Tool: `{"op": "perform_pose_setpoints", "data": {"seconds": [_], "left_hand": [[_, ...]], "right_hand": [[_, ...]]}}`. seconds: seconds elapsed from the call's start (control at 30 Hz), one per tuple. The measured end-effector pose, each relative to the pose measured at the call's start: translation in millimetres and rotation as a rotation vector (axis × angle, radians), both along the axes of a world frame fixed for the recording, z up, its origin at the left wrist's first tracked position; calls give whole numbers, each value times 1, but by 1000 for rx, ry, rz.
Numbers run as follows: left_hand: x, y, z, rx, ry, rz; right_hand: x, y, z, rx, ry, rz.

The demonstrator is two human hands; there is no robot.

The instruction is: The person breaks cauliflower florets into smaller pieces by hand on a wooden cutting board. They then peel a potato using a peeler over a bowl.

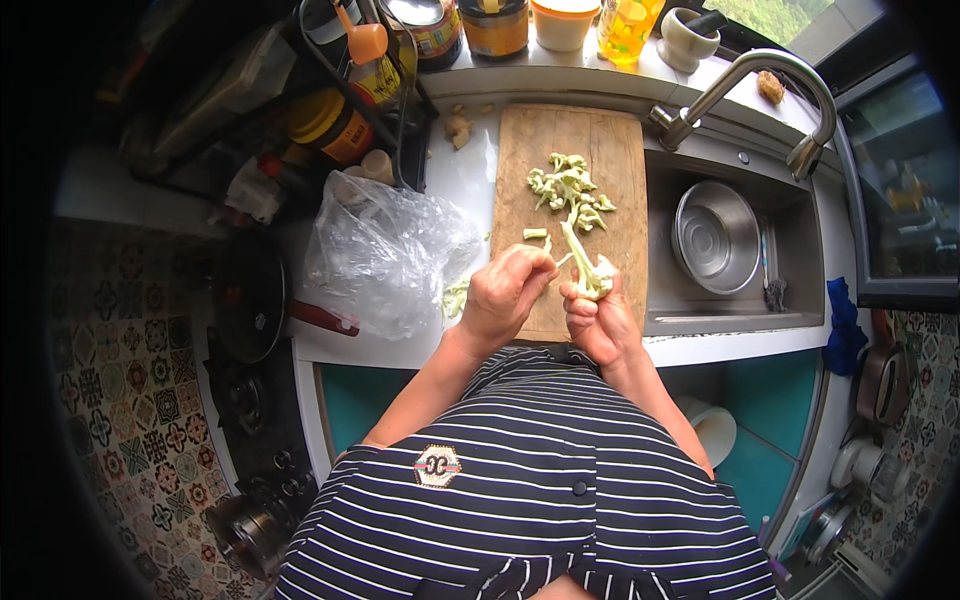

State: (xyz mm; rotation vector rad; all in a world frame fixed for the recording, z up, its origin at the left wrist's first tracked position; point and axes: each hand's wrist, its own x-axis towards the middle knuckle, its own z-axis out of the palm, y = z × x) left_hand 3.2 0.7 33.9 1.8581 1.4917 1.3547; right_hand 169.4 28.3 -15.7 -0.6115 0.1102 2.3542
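Over the near half of a wooden cutting board (517, 180), my right hand (604, 322) holds a cauliflower floret (576, 247) by its head, its long pale stem pointing away from me. Just left of it, my left hand (510, 289) pinches a thin strip of stem peel (562, 260) between thumb and fingertips. Cut cauliflower florets (566, 184) lie in a loose pile farther up the board. A short cut piece of stem (535, 233) rests beyond my left hand. Pale green peelings (455, 296) lie on the counter to the board's left.
A crumpled clear plastic bag (390, 255) sits left of the board, near a pan's red handle (322, 316). Ginger (457, 127) lies at the back. On the right, a sink (802, 225) holds a metal bowl (716, 236) under a curved faucet (772, 60). Jars stand along the sill.
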Motion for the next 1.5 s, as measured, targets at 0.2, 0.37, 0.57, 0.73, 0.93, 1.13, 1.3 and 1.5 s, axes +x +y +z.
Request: {"op": "perform_pose_setpoints", "data": {"seconds": [0.2, 0.37, 0.57, 0.73, 0.93, 1.13, 1.3, 1.5], "left_hand": [[-1, -17, -5, -111, -143, -59], [-17, -18, -14, -374, -522, 79], [-80, -12, -111, -825, -222, 209], [-86, -26, -134, -739, 53, 271], [-77, -5, -125, -936, -999, 78], [-20, 64, -122, -807, -1468, 28], [-15, 78, -107, -457, -615, 5], [8, 28, -34, -445, -785, -25]], "right_hand": [[-1, 9, -17, 3, -199, -78], [20, 22, -44, -81, -133, -96], [27, 17, -34, 101, -321, 7], [22, 13, -35, 180, -411, 142], [13, 12, -23, 239, -500, 212], [20, 17, -34, 222, -477, 136], [27, 11, -24, 331, -552, 80], [15, 6, 5, 602, -611, 31]]}}
